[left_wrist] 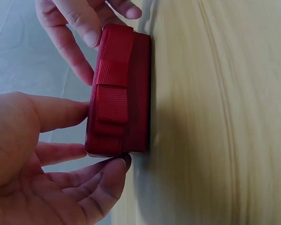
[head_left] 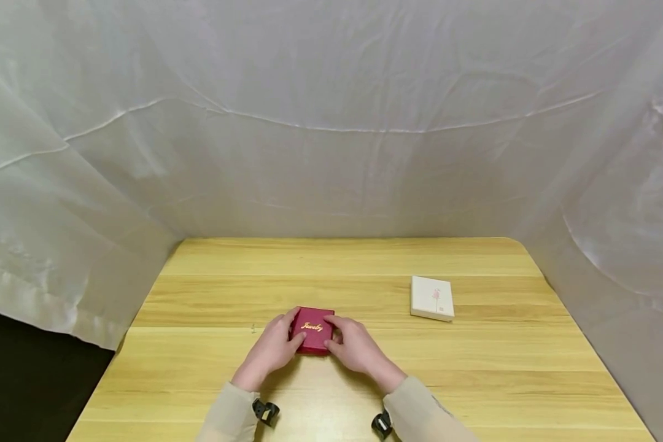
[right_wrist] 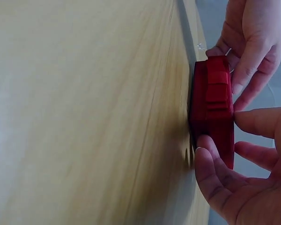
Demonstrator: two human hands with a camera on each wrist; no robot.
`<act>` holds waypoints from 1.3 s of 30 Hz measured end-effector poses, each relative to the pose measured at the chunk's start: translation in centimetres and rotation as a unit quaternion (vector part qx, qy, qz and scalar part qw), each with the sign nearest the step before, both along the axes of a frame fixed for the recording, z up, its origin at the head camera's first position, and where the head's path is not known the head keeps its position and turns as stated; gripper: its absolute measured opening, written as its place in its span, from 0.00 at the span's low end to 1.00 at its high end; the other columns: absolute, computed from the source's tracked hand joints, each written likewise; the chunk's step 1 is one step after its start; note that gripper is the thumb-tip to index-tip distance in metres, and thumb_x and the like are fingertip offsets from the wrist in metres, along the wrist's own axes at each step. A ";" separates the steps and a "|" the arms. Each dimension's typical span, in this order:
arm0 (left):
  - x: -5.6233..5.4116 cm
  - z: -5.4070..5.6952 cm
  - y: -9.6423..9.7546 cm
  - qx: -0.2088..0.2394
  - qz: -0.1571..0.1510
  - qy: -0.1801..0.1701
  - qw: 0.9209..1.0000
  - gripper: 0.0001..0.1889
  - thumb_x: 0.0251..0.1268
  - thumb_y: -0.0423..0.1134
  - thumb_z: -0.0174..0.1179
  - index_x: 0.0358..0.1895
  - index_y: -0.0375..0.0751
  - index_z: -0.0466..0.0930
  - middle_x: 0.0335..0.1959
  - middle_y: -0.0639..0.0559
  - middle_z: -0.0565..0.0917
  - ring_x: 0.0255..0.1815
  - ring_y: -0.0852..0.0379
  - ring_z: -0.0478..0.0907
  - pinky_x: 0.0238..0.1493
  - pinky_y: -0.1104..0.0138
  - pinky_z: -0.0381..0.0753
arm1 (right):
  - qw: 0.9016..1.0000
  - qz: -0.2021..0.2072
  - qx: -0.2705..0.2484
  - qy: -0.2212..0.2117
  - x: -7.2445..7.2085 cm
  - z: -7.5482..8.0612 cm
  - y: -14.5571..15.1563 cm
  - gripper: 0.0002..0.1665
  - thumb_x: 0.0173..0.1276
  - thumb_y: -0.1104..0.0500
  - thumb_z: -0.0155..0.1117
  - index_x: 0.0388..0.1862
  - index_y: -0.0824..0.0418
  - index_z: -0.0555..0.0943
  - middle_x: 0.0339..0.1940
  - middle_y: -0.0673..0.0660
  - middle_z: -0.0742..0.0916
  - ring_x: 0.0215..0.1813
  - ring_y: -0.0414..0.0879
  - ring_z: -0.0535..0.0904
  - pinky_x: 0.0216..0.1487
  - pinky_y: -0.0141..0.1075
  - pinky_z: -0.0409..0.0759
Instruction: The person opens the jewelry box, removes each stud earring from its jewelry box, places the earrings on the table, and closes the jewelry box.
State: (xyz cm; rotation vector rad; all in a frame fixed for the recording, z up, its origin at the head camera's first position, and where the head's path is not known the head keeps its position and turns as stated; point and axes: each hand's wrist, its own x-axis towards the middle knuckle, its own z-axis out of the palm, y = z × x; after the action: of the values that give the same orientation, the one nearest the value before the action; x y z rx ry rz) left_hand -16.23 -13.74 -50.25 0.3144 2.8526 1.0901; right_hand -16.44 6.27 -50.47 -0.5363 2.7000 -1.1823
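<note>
A red jewelry box (head_left: pixel 312 331) with gold "Jewelry" lettering on its lid sits near the front middle of the wooden table. A ribbed ribbon bow (left_wrist: pixel 113 89) runs along its near side, and the lid's edge stands out past the lower part. My left hand (head_left: pixel 275 345) grips the box's left side, thumb on the lid and other fingers around the edge. From the right, my right hand (head_left: pixel 356 347) holds the opposite side, thumb and index finger on the lid. In the right wrist view, the fingertips (right_wrist: pixel 205 143) reach down beside the box.
Farther back to the right, a white square box (head_left: pixel 432 298) with a pink flower print lies on the wooden table (head_left: pixel 503 368). Pale fabric (head_left: pixel 342 123) hangs behind the table and along both sides. Both wrists wear black straps with small devices.
</note>
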 end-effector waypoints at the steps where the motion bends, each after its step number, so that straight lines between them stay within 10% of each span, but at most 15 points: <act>1: -0.1 -0.1 -0.1 0.000 0.002 0.001 1.000 0.29 0.68 0.35 0.61 0.69 0.27 0.65 0.55 0.31 0.78 0.55 0.40 0.77 0.57 0.48 0.76 | 1.000 0.001 0.001 0.000 -0.1 0.0 -0.2 0.30 0.65 0.63 0.68 0.66 0.65 0.75 0.45 0.57 0.83 0.33 0.38 0.74 0.33 0.31 0.76; 19: -1.0 -0.3 -2.1 0.004 0.018 -0.010 1.000 0.29 0.69 0.35 0.60 0.69 0.27 0.64 0.61 0.30 0.74 0.61 0.37 0.73 0.62 0.47 0.71 | 0.999 0.016 0.028 -0.001 -1.2 -0.1 -2.5 0.31 0.68 0.62 0.65 0.69 0.66 0.72 0.50 0.62 0.81 0.33 0.38 0.73 0.34 0.30 0.75; 29: -1.2 -0.4 -2.9 0.000 0.031 -0.015 0.999 0.29 0.68 0.35 0.60 0.69 0.26 0.64 0.60 0.30 0.75 0.61 0.37 0.73 0.61 0.47 0.71 | 0.998 0.015 0.058 0.008 -1.4 -0.3 -3.8 0.31 0.70 0.59 0.63 0.71 0.63 0.70 0.59 0.67 0.78 0.56 0.55 0.77 0.59 0.48 0.75; 39: -1.2 0.1 -3.8 -0.019 0.034 -0.021 0.999 0.30 0.68 0.34 0.61 0.69 0.24 0.64 0.62 0.28 0.73 0.63 0.34 0.71 0.63 0.45 0.69 | 0.997 0.024 0.067 0.006 -1.5 0.0 -4.8 0.31 0.70 0.58 0.63 0.71 0.63 0.70 0.59 0.65 0.78 0.55 0.52 0.77 0.58 0.46 0.76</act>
State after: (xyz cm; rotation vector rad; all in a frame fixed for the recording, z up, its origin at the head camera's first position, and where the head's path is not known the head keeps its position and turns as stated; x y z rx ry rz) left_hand -17.41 -17.51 -50.18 0.1910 2.8625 1.0399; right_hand -17.94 1.45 -50.49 -0.5884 2.7353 -0.9793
